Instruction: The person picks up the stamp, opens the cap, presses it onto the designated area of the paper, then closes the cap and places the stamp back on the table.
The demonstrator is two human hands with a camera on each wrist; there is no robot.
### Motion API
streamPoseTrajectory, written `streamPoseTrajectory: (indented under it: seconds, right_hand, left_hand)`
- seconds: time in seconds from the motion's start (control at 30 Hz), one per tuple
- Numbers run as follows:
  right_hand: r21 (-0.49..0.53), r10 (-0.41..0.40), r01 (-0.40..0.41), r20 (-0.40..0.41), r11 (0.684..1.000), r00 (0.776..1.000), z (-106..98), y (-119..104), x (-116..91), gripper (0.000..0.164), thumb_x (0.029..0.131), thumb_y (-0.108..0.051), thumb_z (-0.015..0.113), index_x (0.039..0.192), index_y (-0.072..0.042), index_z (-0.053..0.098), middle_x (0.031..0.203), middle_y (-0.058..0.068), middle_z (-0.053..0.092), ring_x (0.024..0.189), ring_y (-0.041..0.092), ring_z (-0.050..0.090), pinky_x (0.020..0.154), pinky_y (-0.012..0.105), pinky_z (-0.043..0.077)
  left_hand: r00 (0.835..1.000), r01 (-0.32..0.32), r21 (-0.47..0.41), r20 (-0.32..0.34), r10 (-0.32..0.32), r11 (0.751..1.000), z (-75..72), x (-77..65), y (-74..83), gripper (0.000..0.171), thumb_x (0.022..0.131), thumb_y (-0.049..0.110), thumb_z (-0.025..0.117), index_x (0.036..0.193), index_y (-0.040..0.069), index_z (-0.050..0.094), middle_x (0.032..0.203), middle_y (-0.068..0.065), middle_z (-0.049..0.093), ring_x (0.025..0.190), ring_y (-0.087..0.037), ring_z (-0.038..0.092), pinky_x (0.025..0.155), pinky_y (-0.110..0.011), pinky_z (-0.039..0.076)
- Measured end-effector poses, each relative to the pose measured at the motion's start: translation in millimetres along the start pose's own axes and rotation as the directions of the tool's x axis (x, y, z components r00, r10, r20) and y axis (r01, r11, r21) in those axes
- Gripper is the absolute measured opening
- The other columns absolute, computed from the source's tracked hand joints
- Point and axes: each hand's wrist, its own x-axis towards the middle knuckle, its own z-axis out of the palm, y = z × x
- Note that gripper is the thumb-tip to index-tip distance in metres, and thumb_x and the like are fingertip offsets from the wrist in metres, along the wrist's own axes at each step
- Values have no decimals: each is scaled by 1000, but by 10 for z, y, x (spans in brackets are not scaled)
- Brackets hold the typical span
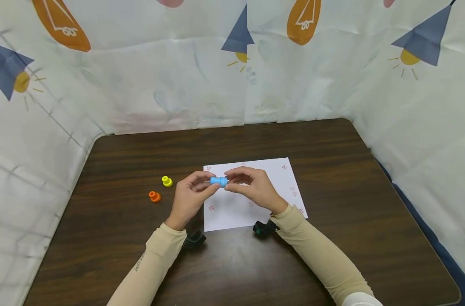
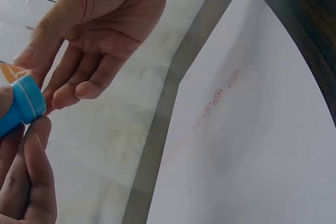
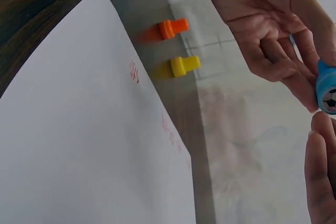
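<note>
A blue toy stamp (image 1: 218,181) is held up over the paper between my two hands. My left hand (image 1: 190,193) grips its narrower handle with thumb and fingers. At the wider, ringed end, the thumb and fingertips of my right hand (image 1: 255,187) pinch around the edge. In the right wrist view, the flat end of the blue stamp (image 3: 327,88) shows a soccer ball picture. Below lies a sheet of white paper (image 1: 232,216) with several small red stamp prints. Left of the left hand, a yellow stamp (image 1: 167,181) and an orange stamp (image 1: 154,196) stand on the table.
The brown wooden table (image 1: 121,246) has its far edge along a white cloth backdrop (image 1: 148,93) printed with lamps and bulbs. More of that cloth hangs at the left and right sides. Dark devices (image 1: 265,228) are worn at both wrists.
</note>
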Motion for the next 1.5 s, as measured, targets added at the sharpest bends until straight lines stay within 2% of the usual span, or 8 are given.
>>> streamPoseTrajectory:
  seconds: [0.13, 0.33, 0.47, 0.6, 0.8, 1.03, 1.17, 1.5]
  right_hand:
    - [-67, 8, -8, -7, 998, 1000, -71, 40, -13, 35, 88, -14, 83, 121, -10, 73, 113, 13, 77, 95, 15, 75, 90, 30, 63]
    - [-210, 11, -20, -46, 978, 999, -281, 70, -48, 35, 88, -23, 84, 121, -15, 74, 115, 8, 78, 96, 15, 75, 89, 39, 64]
    - [-314, 1, -14, -43, 949, 999, -436, 98, -93, 40, 89, -25, 83, 125, -12, 73, 121, 8, 76, 104, 26, 75, 95, 45, 62]
    - [-432, 33, -40, -24, 901, 999, -586, 121, -157, 51, 90, -34, 81, 135, -14, 68, 134, 5, 72, 120, 34, 69, 103, 53, 57]
    - [-583, 136, -95, 26, 807, 990, -846, 113, -274, 71, 89, -47, 80, 149, -19, 55, 153, 5, 57, 144, 30, 53, 118, 56, 45]
    - [-710, 222, -99, 83, 697, 972, -1141, 148, -394, 91, 85, -58, 78, 159, -20, 41, 168, 9, 36, 154, 38, 35, 122, 64, 36]
    - [-736, 260, -106, 98, 669, 961, -1275, 212, -443, 94, 86, -57, 78, 161, -18, 37, 170, 12, 30, 156, 42, 30, 122, 65, 34]
    - [-805, 339, -105, 124, 584, 933, -1508, 346, -580, 97, 88, -57, 76, 162, -12, 32, 171, 19, 26, 157, 50, 21, 121, 74, 27]
  left_hand:
    - [1000, 9, 47, -5, -9, 999, -59, -14, -41, 33, 87, 10, 83, 116, 1, 69, 117, -11, 73, 97, -5, 77, 88, -23, 62]
    - [1000, -4, 81, -13, 5, 997, -225, -34, -64, 33, 87, 10, 84, 116, 3, 70, 107, 8, 73, 93, 1, 75, 87, -19, 61]
    - [1000, -28, 120, -11, 29, 992, -343, -51, -55, 31, 87, 11, 84, 115, 4, 71, 105, 12, 73, 92, 1, 75, 87, -18, 61]
    - [999, -49, 186, -15, 52, 981, -472, -77, -86, 31, 88, 14, 84, 115, 7, 72, 106, 7, 75, 92, 0, 74, 88, -18, 61]
    - [996, -62, 331, -38, 79, 942, -687, -166, -124, 33, 89, 20, 83, 119, 9, 74, 108, 4, 76, 92, 3, 72, 86, -15, 59]
    - [990, -80, 452, -69, 124, 888, -943, -267, -93, 33, 88, 19, 84, 119, 13, 75, 108, -4, 78, 90, 10, 69, 82, -12, 57]
    - [986, -89, 496, -79, 147, 864, -1076, -320, -74, 35, 86, 17, 86, 119, 14, 75, 112, -8, 78, 92, 15, 68, 82, -9, 56]
    - [986, -16, 508, -135, 98, 861, -1338, -470, -67, 33, 84, 19, 87, 115, 12, 76, 99, 28, 72, 88, 12, 69, 80, -5, 55]
